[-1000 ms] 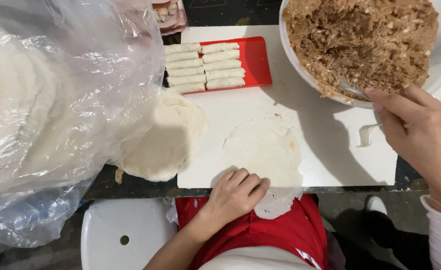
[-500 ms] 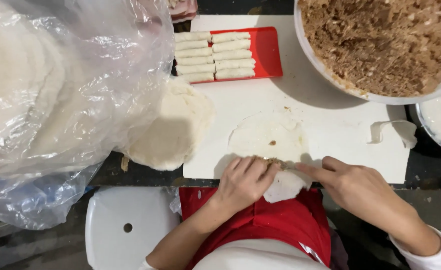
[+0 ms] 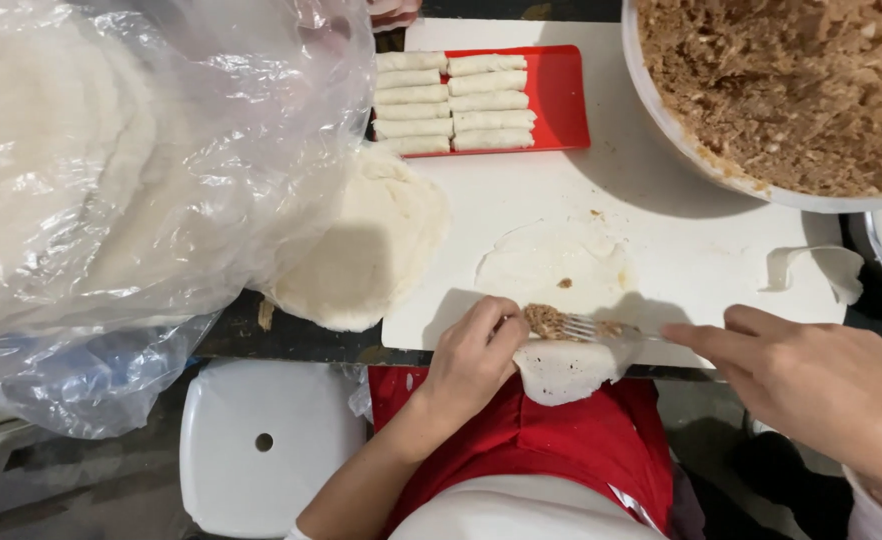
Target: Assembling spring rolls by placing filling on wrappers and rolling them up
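On white board [image 3: 701, 250] w/ wrapper [image 3: 561, 270], red tray [image 3: 561, 100], dark floor below.

Filling bowl [image 3: 761, 190] cut off top and right, wrapper stack [image 3: 361, 250] half under plastic bag [image 3: 111, 180]

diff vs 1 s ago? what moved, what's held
The right hand came from the filling bowl down to the board's near edge, carrying a fork that now lays filling on the wrapper. The left hand stays on the wrapper edge. The red tray of rolls is unmoved.
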